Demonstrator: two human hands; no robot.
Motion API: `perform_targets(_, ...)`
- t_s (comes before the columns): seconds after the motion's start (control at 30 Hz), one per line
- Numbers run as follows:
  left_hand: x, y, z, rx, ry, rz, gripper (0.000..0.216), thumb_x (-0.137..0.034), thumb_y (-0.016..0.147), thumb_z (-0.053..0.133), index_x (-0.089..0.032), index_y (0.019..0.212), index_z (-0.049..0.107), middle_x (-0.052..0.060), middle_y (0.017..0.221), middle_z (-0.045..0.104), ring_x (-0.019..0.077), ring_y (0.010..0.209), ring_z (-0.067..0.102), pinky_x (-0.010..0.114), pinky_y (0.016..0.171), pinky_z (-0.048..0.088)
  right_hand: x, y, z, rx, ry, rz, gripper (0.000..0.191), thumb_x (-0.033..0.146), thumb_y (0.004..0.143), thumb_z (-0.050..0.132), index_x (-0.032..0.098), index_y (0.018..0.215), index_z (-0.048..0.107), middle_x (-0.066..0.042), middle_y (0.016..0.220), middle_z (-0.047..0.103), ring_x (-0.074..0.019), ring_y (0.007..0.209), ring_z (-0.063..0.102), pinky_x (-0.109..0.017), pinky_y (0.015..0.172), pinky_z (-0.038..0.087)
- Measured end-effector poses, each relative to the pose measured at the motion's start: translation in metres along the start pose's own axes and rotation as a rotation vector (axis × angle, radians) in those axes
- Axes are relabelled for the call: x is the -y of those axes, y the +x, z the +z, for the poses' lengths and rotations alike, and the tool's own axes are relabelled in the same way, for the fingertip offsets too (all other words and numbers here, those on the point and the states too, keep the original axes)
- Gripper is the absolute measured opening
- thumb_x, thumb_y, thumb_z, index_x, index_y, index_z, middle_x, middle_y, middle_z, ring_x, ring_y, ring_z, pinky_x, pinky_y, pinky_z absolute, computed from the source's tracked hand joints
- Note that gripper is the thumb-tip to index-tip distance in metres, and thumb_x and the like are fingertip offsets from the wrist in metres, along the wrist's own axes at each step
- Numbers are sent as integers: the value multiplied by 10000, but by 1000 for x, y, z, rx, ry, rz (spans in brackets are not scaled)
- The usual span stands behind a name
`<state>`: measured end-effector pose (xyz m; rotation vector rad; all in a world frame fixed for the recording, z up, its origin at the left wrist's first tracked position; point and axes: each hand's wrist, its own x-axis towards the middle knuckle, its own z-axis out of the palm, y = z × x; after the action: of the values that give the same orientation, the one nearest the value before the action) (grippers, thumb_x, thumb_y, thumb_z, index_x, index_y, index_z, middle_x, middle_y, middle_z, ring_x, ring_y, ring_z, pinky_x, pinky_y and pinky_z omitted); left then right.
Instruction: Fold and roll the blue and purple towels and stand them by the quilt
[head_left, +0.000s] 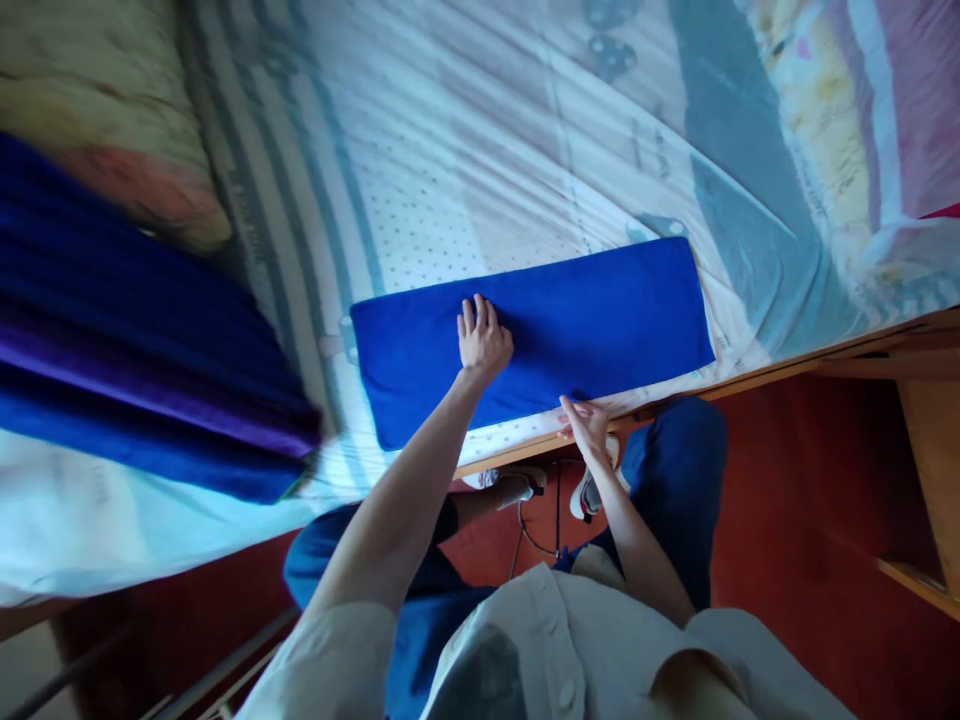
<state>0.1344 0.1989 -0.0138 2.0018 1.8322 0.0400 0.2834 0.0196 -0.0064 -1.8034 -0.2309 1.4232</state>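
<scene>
A folded blue cloth (615,310) lies as a long, flat rectangle along the near side of the bed. My left hand (484,338) rests on top of it, left of the middle, with the fingers spread and pointing away from me. At the cloth's near edge is my right hand (587,425), its fingers stretched out over the rim of the bed. Whether those fingertips touch the cloth, I cannot tell. Nothing is gripped in either hand.
On the left lies a stack of folded blue and purple cloths (150,370), beside a yellowish pillow (112,130). A patterned bedsheet (480,180) covers the bed, whose wooden edge (787,375) runs in front of my knees. Wooden furniture (930,440) stands at right.
</scene>
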Motion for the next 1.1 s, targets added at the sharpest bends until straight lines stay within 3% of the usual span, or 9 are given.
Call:
perform_targets(0.17, -47, 51, -9, 167, 63, 140, 671, -282, 958, 378, -155, 1616, 353, 136, 1690, 316, 359, 1581, 210, 571, 1249, 292, -6, -2, 6, 43, 173, -9, 417, 542, 733, 797, 152, 857, 721, -68, 754, 779, -121, 440, 632, -215, 429, 504)
perform_targets(0.3, -84, 79, -21, 247, 153, 141, 595, -231, 977, 334, -167, 1560, 432, 160, 1640, 390, 365, 1507, 337, 554, 1164, 412, -10, -3, 14, -6, 314, 45, 421, 528, 736, 794, 165, 921, 686, -83, 879, 804, -101, 491, 636, -194, 460, 481)
perform_targets(0.43, -97, 98, -28, 220, 169, 57, 535, -164, 971, 350, -157, 1479, 516, 194, 1460, 550, 331, 1414, 454, 481, 1110, 466, -12, 1, 18, -53, 405, 87, 417, 538, 741, 787, 171, 884, 650, -113, 972, 809, -86, 551, 639, -176, 493, 456)
perform_targets(0.57, -97, 110, -25, 193, 84, 5, 398, -205, 930, 495, -175, 1277, 689, 181, 1348, 622, 342, 1317, 544, 464, 1055, 503, -14, 5, 16, -49, 462, 135, 389, 504, 741, 797, 178, 892, 649, -83, 901, 800, -78, 556, 623, -179, 533, 462)
perform_targets(0.67, -98, 110, -28, 165, 2, -24, 319, -220, 906, 552, -176, 1160, 740, 171, 1265, 671, 347, 1212, 617, 470, 1001, 524, -15, 5, 13, -31, 500, 154, 370, 485, 744, 803, 185, 894, 648, -65, 880, 783, -95, 633, 667, -182, 574, 483)
perform_targets(0.77, -99, 104, -43, 122, -44, -61, 302, -230, 891, 592, -187, 1161, 722, 164, 1219, 692, 346, 1165, 643, 475, 986, 520, -15, 1, 10, -22, 501, 144, 361, 488, 752, 802, 196, 878, 631, -53, 866, 762, -121, 735, 708, -196, 630, 521)
perform_targets(0.93, -101, 85, -83, 51, -103, -88, 309, -253, 868, 633, -198, 1169, 678, 158, 1206, 690, 348, 1162, 643, 451, 969, 516, -15, -17, -7, 19, 506, 113, 357, 499, 761, 811, 221, 856, 609, -28, 836, 723, -139, 786, 707, -244, 726, 585)
perform_targets(1.1, -104, 59, -126, -13, -206, -84, 300, -254, 854, 660, -225, 1152, 645, 113, 1156, 729, 296, 1181, 637, 404, 977, 508, 0, -35, -44, -8, 544, 43, 383, 466, 689, 877, 225, 865, 636, 16, 762, 666, -120, 768, 682, -223, 732, 577)
